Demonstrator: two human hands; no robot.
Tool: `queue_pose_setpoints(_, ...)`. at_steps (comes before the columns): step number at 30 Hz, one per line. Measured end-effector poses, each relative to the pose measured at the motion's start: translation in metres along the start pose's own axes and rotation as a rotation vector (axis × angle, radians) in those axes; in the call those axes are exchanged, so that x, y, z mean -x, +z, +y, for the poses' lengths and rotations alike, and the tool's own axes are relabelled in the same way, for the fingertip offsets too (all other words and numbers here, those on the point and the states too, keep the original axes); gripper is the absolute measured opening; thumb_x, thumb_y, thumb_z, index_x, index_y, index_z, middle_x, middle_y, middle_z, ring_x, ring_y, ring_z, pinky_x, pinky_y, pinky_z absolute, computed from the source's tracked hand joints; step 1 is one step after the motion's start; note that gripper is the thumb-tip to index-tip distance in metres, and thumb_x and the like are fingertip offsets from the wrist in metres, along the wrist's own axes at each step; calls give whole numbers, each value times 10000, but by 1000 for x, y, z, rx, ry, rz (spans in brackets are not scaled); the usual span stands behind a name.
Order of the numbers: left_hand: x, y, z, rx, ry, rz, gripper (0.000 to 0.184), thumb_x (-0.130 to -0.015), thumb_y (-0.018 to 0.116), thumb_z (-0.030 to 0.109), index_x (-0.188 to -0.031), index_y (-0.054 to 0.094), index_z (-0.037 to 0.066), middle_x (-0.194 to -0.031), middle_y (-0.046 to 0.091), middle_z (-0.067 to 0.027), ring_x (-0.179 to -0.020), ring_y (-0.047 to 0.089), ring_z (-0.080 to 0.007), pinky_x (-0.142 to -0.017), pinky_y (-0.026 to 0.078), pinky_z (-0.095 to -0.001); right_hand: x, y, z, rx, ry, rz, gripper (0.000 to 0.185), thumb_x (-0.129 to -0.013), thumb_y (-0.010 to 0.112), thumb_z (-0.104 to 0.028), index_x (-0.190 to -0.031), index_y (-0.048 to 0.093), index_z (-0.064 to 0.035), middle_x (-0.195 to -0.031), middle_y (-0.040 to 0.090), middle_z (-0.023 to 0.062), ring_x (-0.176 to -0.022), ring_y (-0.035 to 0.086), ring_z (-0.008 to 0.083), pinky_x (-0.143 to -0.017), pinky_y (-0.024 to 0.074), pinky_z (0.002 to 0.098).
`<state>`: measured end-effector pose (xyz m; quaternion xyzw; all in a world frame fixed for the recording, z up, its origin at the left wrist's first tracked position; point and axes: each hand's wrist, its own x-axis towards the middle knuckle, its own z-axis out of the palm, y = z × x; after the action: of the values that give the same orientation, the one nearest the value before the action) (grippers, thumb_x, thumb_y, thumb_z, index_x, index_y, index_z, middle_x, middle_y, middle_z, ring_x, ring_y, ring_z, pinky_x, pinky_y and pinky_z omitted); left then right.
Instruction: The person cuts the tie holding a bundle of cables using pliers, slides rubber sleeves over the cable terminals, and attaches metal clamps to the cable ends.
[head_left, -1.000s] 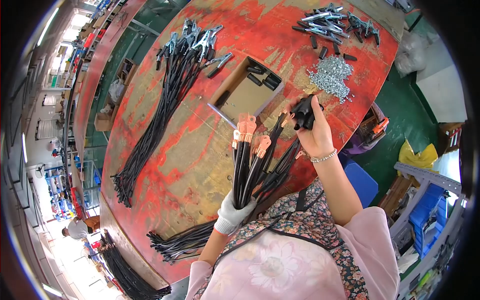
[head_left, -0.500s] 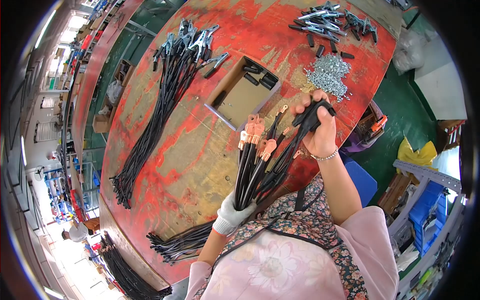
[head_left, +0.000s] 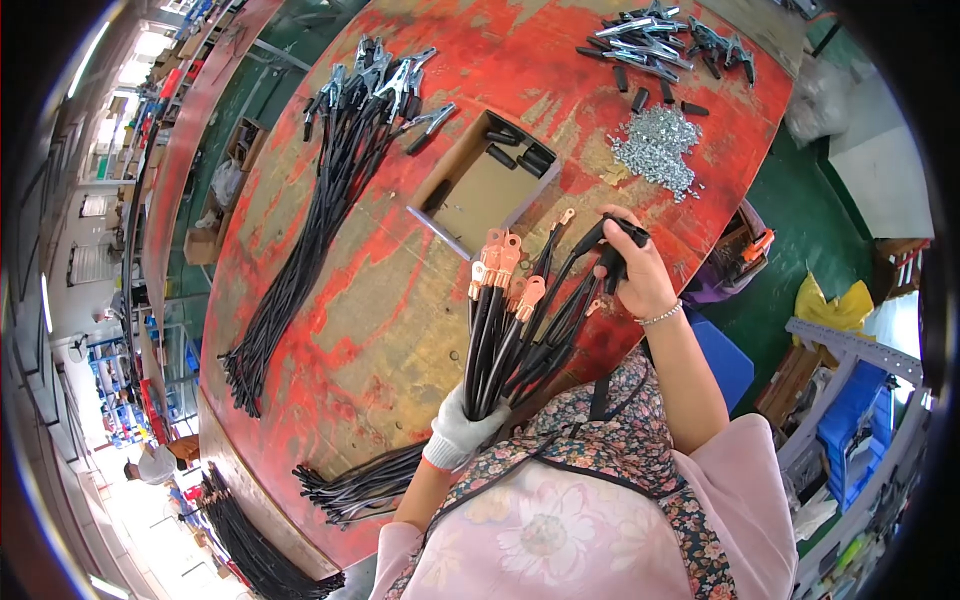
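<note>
Cables bunched in the gloved left hand's closed grip above the bench, black sleeves pinched in the right hand's near its right edge, loose sleeves inside the open box beyond, worn open surface stretching leftward.

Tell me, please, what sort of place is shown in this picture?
Probably a cable-assembly workshop: copper-ended black cables in the gloved left hand, a bundle of clamp-ended cables and a heap of small metal parts on a worn red table.
</note>
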<state>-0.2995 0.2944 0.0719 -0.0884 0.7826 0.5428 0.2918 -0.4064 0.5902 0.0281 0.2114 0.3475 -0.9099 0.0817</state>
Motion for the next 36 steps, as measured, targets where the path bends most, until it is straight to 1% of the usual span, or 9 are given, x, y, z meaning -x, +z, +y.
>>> queue_pose_setpoints(4,0,1,4,-35,0,13,167,-745,723,107,-860,630,31,-765,653,-18,-707,602,-88,-674,500,-266,0,13,-6,164,-193,47,402,-793,732,-100,-1143,540,-48,-925,618,4,-772,570,76,-606,456,213)
queue_pose_setpoints(11,-1,-1,-1,-6,-10,-12,167,-745,720,104,-865,627,35,-773,651,-16,-712,601,-87,-678,500,-261,4,17,-3,58,-158,-95,354,-779,741,-61,-1085,568,-25,-859,615,3,-698,543,52,-587,439,202)
queue_pose_setpoints(17,-2,1,3,10,-11,1,179,-746,722,97,-879,621,30,-779,649,-14,-718,600,-86,-686,501,-259,17,40,-4,316,-275,43,359,-767,771,-122,-1064,593,-29,-814,607,-7,-639,527,37,-545,427,204)
queue_pose_setpoints(19,-3,2,3,-2,-2,-11,200,-746,722,96,-901,616,26,-786,648,-15,-720,600,-87,-688,502,-261,18,37,2,611,-110,-307,370,-758,778,-138,-1066,607,-25,-832,616,-2,-709,551,51,-619,458,218)
queue_pose_setpoints(20,-3,3,3,19,-1,-2,283,-742,728,88,-978,588,20,-828,646,-13,-758,596,-80,-719,497,-256,23,41,10,826,-109,-320,363,-761,772,-163,-1052,620,-9,-861,633,5,-765,562,81,-711,473,246)
queue_pose_setpoints(24,-3,1,-4,-5,-30,83,401,-736,733,77,-1091,558,10,-893,649,-17,-810,593,-71,-749,490,-248,49,36,86,783,22,-472,365,-763,763,-219,-1024,634,0,-865,646,45,-789,585,128,-776,474,272)
queue_pose_setpoints(28,-7,-5,-19,2,14,200,318,-718,732,63,-990,580,0,-834,653,-36,-724,600,-94,-676,505,-256,45,20,75,800,445,-391,407,-737,788,-206,-1057,623,-16,-886,634,32,-837,571,114,-772,456,261)
queue_pose_setpoints(30,-12,-6,-21,72,-27,286,341,-712,725,46,-1017,582,-9,-855,661,-41,-736,610,-100,-682,506,-260,38,-14,80,1123,29,-482,327,-746,772,-201,-994,641,-31,-832,639,64,-787,608,138,-756,477,273)
queue_pose_setpoints(36,-22,0,-26,161,52,397,329,-712,722,31,-1015,596,7,-858,662,-35,-761,612,-102,-700,503,-260,46,-31,58,708,256,-213,343,-801,711,-143,-1081,521,-86,-844,577,36,-813,563,110,-617,431,230)
